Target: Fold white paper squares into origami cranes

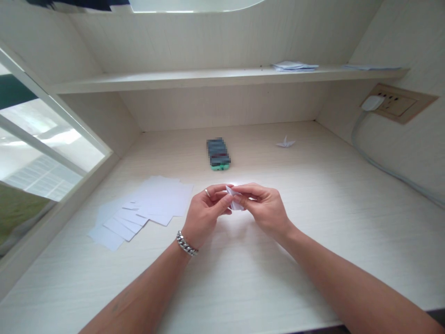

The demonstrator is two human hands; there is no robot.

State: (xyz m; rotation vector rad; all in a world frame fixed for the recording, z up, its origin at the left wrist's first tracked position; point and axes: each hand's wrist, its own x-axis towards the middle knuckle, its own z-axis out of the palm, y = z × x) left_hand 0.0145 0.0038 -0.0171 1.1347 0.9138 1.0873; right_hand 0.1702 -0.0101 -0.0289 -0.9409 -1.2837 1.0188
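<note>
At the middle of the pale desk (pixel 333 199), seen from the head view, the left hand (pixel 205 213) and right hand (pixel 267 207) pinch a small folded paper (pixel 237 204) between thumbs and fingertips. Uneven pulling by the two hands could tear it or skew a crease, since little of it shows beyond the grip. Loose paper sheets (pixel 162 199) fan out near the left hand; a leftward sweep of that wrist might scatter them. Farther right, a pointed paper figure (pixel 286 144) lies well apart, probably safe from a knock.
</note>
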